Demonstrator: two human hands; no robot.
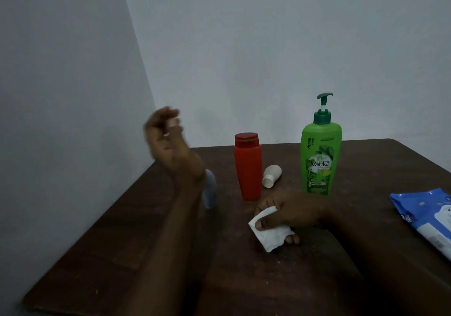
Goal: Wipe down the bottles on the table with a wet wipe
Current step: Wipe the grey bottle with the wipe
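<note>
One wet wipe (pixel 269 236) gripped by right hand (pixel 295 209), left hand (pixel 164 132) raised

L hand (pixel 164 130) & R hand (pixel 291 212) bare; forearms (pixel 170 242) bare to frame edge; L hand blurred.

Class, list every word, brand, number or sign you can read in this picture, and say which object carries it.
"Vatika": front label of the green pump bottle.
"Henna": printed sideways, upper left of the same bottle.
Other small print on that bottle: too blurred to read.
Blue wipes pack: printing too blurred to read.
Red bottle, small white bottle, wet wipe: no text visible.
</note>
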